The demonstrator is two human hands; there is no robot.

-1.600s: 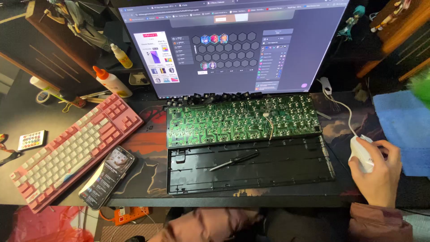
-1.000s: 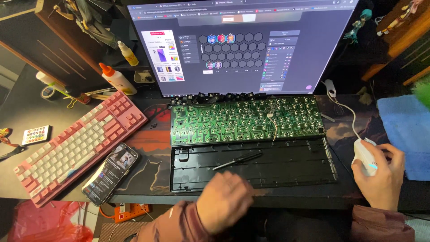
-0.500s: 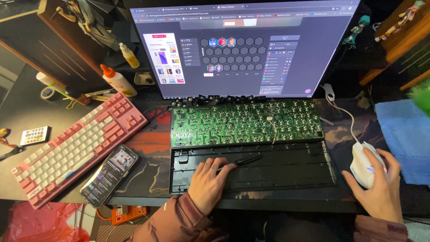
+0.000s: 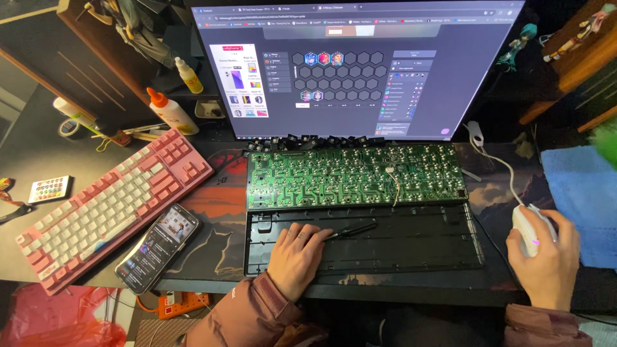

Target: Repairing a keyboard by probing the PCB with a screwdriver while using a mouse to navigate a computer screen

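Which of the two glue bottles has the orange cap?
The larger white bottle nearer the pink keyboard; the smaller yellow bottle behind it has a white cap.
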